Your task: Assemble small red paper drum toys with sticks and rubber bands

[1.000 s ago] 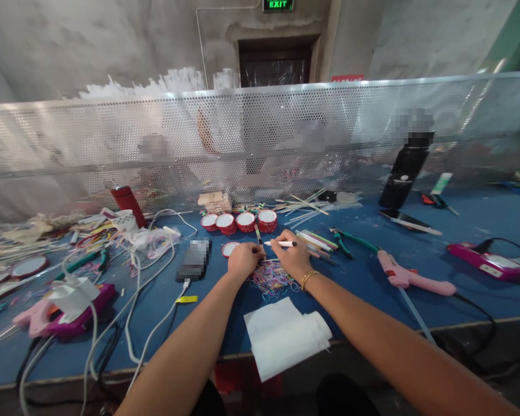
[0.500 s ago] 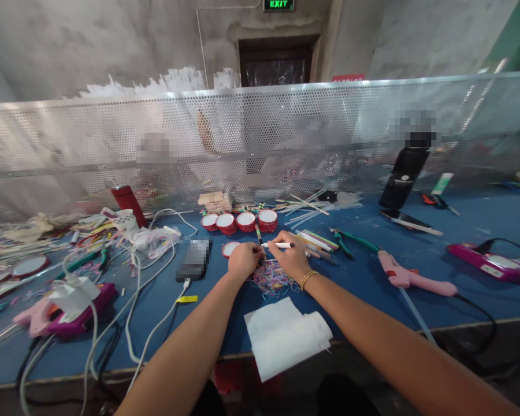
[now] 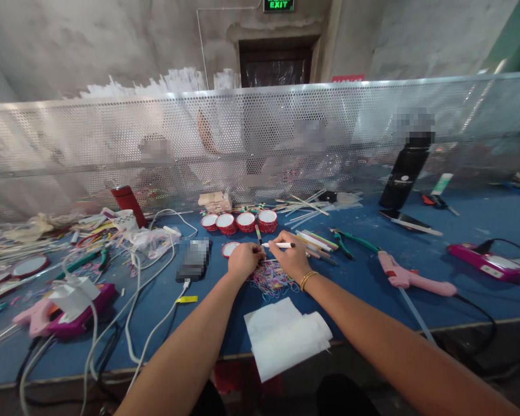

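My right hand [image 3: 289, 254] is closed on a white marker [image 3: 279, 245] with a dark end, lying nearly level. Close to its left, my left hand [image 3: 245, 260] pinches a small stick [image 3: 259, 234] with a dark band and a greenish upper part, pointing up. The two hands almost touch. Beneath them lies a pile of colourful rubber bands [image 3: 274, 278]. A round white disc with a red rim [image 3: 230, 249] sits beside my left hand, partly covered by it. Behind the hands stand several red-rimmed round stacks [image 3: 245, 221].
Colored pens [image 3: 318, 240] and green pliers [image 3: 344, 240] lie right of my right hand, with a pink glue gun [image 3: 409, 278] beyond. A phone [image 3: 193, 259] and white cables are on the left. White cloth [image 3: 286, 338] lies at the front edge; a mesh panel [image 3: 225, 133] stands behind.
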The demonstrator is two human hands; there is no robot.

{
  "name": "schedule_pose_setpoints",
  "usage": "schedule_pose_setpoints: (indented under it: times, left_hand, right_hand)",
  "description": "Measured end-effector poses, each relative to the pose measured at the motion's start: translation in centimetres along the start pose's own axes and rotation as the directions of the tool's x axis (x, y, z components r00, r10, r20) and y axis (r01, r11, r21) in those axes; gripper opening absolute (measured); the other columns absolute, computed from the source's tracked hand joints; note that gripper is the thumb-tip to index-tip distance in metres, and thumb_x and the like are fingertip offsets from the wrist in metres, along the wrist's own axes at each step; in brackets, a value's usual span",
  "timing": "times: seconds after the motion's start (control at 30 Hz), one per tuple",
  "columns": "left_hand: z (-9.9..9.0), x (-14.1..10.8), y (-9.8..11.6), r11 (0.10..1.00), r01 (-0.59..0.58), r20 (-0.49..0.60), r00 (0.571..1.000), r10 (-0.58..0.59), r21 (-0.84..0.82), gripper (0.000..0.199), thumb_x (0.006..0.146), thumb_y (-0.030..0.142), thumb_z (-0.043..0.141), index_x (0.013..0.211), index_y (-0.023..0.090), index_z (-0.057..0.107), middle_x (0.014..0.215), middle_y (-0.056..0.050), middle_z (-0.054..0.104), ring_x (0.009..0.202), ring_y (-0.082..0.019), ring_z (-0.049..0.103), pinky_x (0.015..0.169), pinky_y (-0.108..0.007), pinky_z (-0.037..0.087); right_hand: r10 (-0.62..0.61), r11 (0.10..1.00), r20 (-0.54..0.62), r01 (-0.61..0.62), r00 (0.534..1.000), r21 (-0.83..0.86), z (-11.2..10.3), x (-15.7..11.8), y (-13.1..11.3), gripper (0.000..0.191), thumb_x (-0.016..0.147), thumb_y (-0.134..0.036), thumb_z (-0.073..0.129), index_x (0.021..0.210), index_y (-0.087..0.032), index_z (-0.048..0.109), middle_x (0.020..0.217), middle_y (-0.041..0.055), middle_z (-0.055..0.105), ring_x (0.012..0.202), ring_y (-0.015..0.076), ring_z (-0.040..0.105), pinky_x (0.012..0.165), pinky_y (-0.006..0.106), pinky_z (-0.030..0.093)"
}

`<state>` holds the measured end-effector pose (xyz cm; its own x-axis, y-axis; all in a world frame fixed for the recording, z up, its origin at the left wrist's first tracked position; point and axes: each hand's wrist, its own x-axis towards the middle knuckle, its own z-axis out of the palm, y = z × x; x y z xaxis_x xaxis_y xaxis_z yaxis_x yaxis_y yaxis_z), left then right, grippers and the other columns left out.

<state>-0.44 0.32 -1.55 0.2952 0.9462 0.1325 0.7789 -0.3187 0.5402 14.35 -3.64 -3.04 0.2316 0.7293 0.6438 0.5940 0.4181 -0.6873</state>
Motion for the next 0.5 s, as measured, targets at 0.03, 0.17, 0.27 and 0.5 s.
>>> schedule_pose_setpoints:
  times: [0.03, 0.17, 0.27, 0.5]
  left_hand:
    - [-0.02, -0.02, 0.03, 1.0, -0.002, -0.004, 1.0, 0.002, 0.003, 0.015, 0.082, 0.031, 0.064, 0.079, 0.021, 0.075, 0.067, 0.0, 0.069, 0.059, -0.013, 0.058, 0.055, -0.023, 0.033]
    - [0.07, 0.05, -0.08, 1.0, 0.001, -0.008, 1.0, -0.001, -0.002, 0.015, 0.082, 0.032, 0.064, 0.08, 0.021, 0.075, 0.068, -0.001, 0.07, 0.059, -0.013, 0.058, 0.054, -0.023, 0.033]
    - [0.16, 0.15, -0.27, 1.0, -0.006, -0.006, 1.0, 0.006, -0.004, 0.016, 0.082, 0.033, 0.064, 0.08, 0.021, 0.075, 0.069, -0.001, 0.07, 0.061, -0.013, 0.059, 0.054, -0.023, 0.033]
    - [0.19, 0.15, -0.31, 1.0, -0.009, -0.01, 1.0, 0.009, 0.001, 0.017, 0.083, 0.032, 0.063, 0.08, 0.021, 0.075, 0.067, -0.001, 0.069, 0.061, -0.013, 0.059, 0.055, -0.023, 0.034]
  right_hand:
    - [0.002, 1.0, 0.006, -0.002, 1.0, 0.006, 0.03, 0.0, 0.0, 0.02, 0.082, -0.035, 0.057, 0.066, -0.024, 0.052, 0.063, -0.0006, 0.063, 0.064, 0.0184, 0.058, 0.062, 0.029, 0.041]
    - [0.015, 1.0, 0.014, -0.015, 1.0, 0.008, 0.03, 0.02, 0.1, 0.019, 0.082, -0.035, 0.057, 0.067, -0.024, 0.052, 0.064, -0.0002, 0.064, 0.065, 0.0186, 0.059, 0.062, 0.029, 0.041]
    - [0.027, 0.999, -0.02, -0.028, 0.999, -0.021, -0.05, 0.05, 0.16, 0.019, 0.082, -0.035, 0.057, 0.067, -0.024, 0.051, 0.063, -0.0002, 0.063, 0.064, 0.0188, 0.059, 0.062, 0.029, 0.041]
    - [-0.004, 1.0, -0.023, 0.004, 1.0, 0.003, -0.06, 0.02, 0.02, 0.019, 0.081, -0.034, 0.057, 0.066, -0.024, 0.053, 0.063, -0.0007, 0.064, 0.064, 0.0183, 0.059, 0.063, 0.029, 0.042]
